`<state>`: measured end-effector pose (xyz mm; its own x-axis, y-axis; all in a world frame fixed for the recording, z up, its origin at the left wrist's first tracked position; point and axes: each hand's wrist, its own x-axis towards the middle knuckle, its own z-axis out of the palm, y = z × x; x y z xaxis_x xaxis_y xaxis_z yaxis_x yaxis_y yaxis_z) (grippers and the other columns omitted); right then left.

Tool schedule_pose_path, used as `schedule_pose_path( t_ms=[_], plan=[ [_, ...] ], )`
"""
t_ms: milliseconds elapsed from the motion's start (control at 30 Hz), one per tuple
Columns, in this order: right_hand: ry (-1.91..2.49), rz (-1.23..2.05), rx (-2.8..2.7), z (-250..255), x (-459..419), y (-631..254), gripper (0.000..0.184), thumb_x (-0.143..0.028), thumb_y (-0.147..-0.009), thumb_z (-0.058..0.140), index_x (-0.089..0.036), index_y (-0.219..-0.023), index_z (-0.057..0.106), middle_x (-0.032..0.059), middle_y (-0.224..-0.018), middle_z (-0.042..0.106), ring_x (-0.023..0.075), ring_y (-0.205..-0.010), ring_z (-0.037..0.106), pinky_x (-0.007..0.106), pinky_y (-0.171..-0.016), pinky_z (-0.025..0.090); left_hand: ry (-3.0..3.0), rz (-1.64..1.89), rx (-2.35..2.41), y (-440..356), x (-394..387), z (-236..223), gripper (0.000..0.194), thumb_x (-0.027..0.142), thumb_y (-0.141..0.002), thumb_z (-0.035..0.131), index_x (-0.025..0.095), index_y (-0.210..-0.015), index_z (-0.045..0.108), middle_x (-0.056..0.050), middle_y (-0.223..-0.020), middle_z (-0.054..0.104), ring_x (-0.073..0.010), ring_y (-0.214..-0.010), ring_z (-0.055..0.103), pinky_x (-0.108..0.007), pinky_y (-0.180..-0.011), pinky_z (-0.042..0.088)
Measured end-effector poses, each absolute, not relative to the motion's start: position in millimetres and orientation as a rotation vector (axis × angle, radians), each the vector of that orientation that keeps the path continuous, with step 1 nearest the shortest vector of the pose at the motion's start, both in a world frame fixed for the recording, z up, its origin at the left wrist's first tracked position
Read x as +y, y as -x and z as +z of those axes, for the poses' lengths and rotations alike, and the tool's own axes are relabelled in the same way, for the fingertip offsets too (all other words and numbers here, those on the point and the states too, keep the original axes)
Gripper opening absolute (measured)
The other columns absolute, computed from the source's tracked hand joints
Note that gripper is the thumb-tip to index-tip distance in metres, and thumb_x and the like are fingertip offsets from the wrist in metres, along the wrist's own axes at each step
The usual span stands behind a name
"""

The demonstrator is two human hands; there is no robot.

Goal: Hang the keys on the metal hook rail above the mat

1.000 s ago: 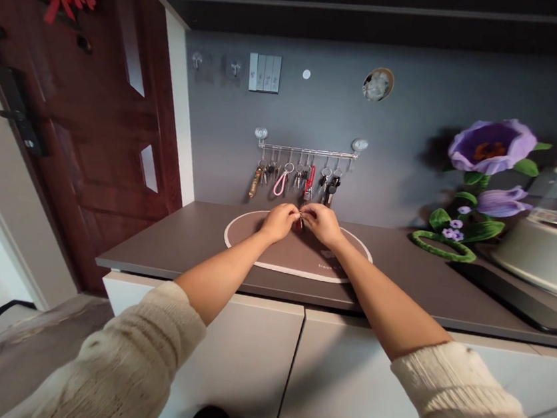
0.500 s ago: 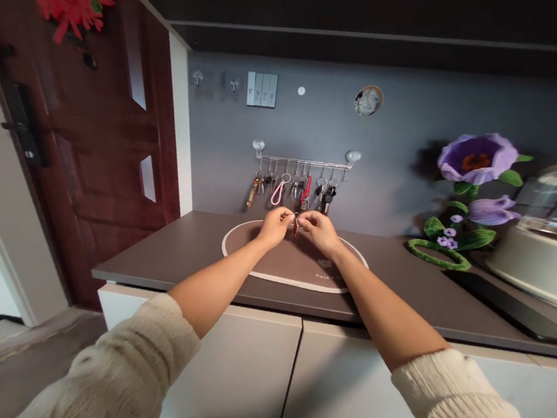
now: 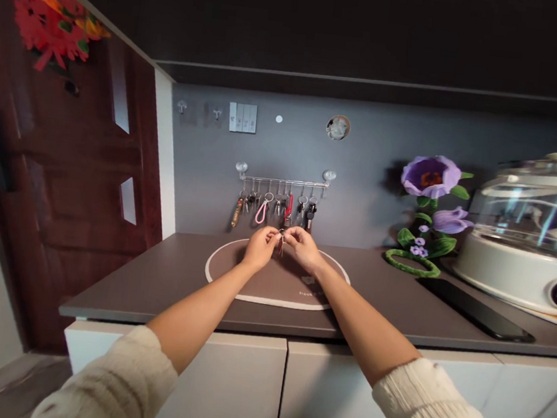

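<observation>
From where I stand, the dark shelf (image 3: 353, 36) runs across the top of the frame, with the brown door (image 3: 74, 192) filling the left side. The grey-brown counter (image 3: 140, 277) stretches across the middle, above white cabinet doors (image 3: 233, 385) at the bottom. On the right of the frame, a clear-topped white appliance (image 3: 502, 275) stands on the counter, while an oval brown mat (image 3: 270, 285) with a pale edge lies near the centre. A purple flower ornament (image 3: 430, 176) rises just left of the appliance, and a red flower decoration (image 3: 49, 18) hangs on the door at upper left. The black phone (image 3: 481, 311) lies flat at lower right, in front of the appliance. At centre, a clear rail (image 3: 284, 181) is fixed to the grey wall, with several bunches of keys (image 3: 301, 212) hanging from its hooks. Over the mat, the left hand (image 3: 261, 246) and right hand (image 3: 303, 247) come together, fingertips almost meeting; each grip is narrow, pinching a small key ring (image 3: 282, 233) between them. Beside the hanging keys are a pink loop (image 3: 261, 212) and a red strap (image 3: 289, 207). The held ring sits just below the rail's keys in the picture, a small reddish piece (image 3: 281, 245) dangling from it, too small to make out clearly.
</observation>
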<state>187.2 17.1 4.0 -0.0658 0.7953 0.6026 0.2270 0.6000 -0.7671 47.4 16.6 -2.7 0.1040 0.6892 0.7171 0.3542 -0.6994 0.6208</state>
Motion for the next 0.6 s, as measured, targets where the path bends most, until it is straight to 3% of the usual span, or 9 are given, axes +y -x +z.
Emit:
schedule_pose_path(
  t_ms=[233,367,500,600],
  plan=[
    [0.792,0.664,-1.433,7.6,16.4,-194.5,0.018,-0.035,-0.072,0.052,-0.019,-0.076,0.046,-0.0008,-0.075,0.053,0.0098,-0.070,0.052,0.026,-0.074,0.045,-2.465,1.385,1.238,-44.5,18.9,-13.3,0.019,0.025,-0.083,0.043,0.018,-0.078,0.060,-0.004,-0.082,0.063,-0.0147,-0.078,0.056,-0.026,-0.074,0.041],
    [0.807,0.732,-1.292,20.8,12.3,-204.7,0.017,-0.034,-0.073,0.052,-0.019,-0.073,0.045,-0.0018,-0.067,0.054,0.0085,-0.060,0.051,0.023,-0.063,0.045,-2.517,1.215,1.263,-44.6,19.5,-16.5,0.018,0.022,-0.081,0.043,0.018,-0.079,0.060,-0.004,-0.081,0.063,-0.0144,-0.076,0.055,-0.025,-0.072,0.040],
    [0.881,0.781,-1.188,46.5,15.8,-222.4,0.010,-0.024,-0.074,0.049,-0.017,-0.067,0.046,-0.0011,-0.055,0.053,0.0080,-0.048,0.049,0.018,-0.047,0.039,-2.541,1.090,1.278,-45.9,18.0,-16.6,0.018,0.021,-0.080,0.044,0.017,-0.080,0.061,-0.004,-0.077,0.063,-0.0140,-0.073,0.054,-0.025,-0.070,0.039],
    [0.927,0.798,-1.061,68.8,23.0,-237.4,0.010,-0.011,-0.073,0.045,-0.016,-0.064,0.046,-0.0010,-0.051,0.052,0.0088,-0.050,0.053,0.018,-0.047,0.041,-2.574,1.059,1.269,-47.1,17.4,-16.3,0.018,0.020,-0.080,0.043,0.017,-0.080,0.061,-0.005,-0.079,0.063,-0.0143,-0.074,0.054,-0.026,-0.070,0.039]
  ],
)
